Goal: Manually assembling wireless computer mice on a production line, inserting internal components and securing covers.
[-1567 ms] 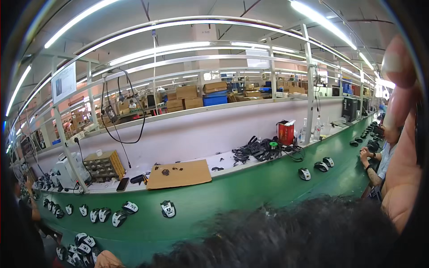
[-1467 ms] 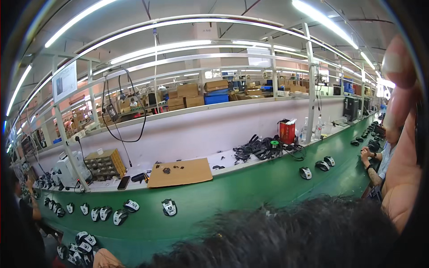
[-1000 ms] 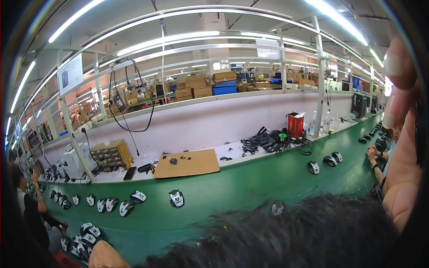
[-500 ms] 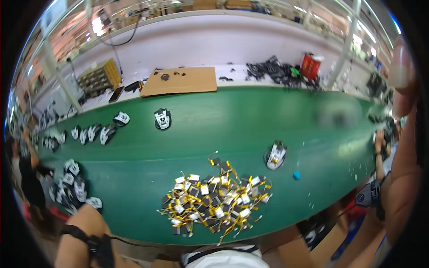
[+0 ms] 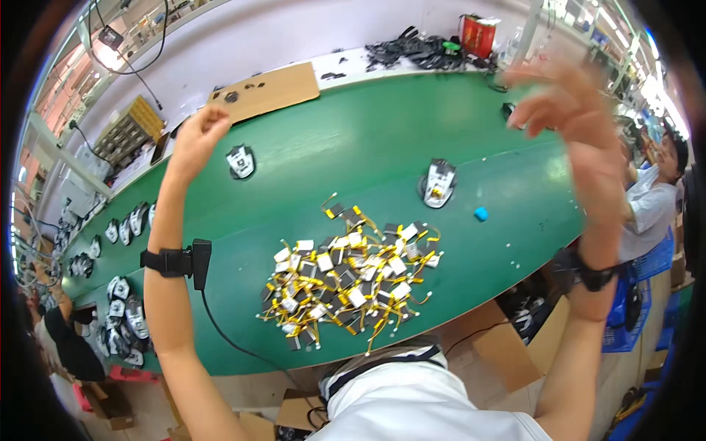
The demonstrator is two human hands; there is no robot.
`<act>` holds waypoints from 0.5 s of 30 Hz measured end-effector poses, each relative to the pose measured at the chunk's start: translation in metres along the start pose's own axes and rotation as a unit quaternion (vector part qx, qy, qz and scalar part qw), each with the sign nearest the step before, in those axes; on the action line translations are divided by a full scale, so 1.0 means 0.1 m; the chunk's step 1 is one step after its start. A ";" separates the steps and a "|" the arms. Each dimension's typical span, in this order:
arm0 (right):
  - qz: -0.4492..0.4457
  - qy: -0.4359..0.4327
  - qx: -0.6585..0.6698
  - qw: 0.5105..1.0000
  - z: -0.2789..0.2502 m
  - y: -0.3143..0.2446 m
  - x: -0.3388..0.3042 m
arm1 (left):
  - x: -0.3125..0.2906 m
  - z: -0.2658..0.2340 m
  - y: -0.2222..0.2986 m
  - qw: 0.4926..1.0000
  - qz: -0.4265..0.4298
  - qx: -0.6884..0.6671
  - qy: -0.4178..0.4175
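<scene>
From my head view, my left hand (image 5: 198,140) hangs above the smooth green tabletop (image 5: 353,132) by a flat brown cardboard sheet (image 5: 287,88), fingers curled; whether the tips meet I cannot tell. My right hand (image 5: 573,117), blurred, is raised with fingers apart. The heap of flat black-and-white rectangular packs with yellow leads (image 5: 349,275) lies nearer me, and 1 black-and-white mouse-shaped shell (image 5: 439,184) sits just beyond. I judge no pick under way; taking 1 pack would call for lowering a hand and freeing its lead.

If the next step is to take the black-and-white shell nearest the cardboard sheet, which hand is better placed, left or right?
Probably the left hand: it appears close to that shell, whereas the right hand, blurred, is well across the green table.
</scene>
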State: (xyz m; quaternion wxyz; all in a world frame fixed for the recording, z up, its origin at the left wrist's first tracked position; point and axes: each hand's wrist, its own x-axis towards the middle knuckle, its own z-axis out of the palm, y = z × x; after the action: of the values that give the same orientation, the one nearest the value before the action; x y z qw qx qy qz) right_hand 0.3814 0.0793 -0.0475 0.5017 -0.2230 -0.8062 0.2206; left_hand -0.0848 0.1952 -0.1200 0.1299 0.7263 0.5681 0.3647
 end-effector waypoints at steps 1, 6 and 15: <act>0.034 -0.039 -0.043 0.998 -0.06 0.26 -0.10 | 0.04 0.11 -0.36 1.000 -0.019 0.022 0.003; 0.309 -0.141 -0.291 0.894 0.00 1.38 -1.23 | 0.09 0.74 -1.40 0.966 -0.173 0.179 0.063; 0.364 -0.074 -0.317 0.873 0.18 1.40 -1.65 | -0.15 1.27 -1.38 0.921 -0.263 0.284 0.037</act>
State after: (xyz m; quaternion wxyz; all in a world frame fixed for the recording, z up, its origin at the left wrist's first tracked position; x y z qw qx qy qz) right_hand 0.4495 0.0934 -0.2527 0.2271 -0.6311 -0.7291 0.1363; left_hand -0.1006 0.2543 -0.2980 -0.0119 0.5432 0.8228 0.1668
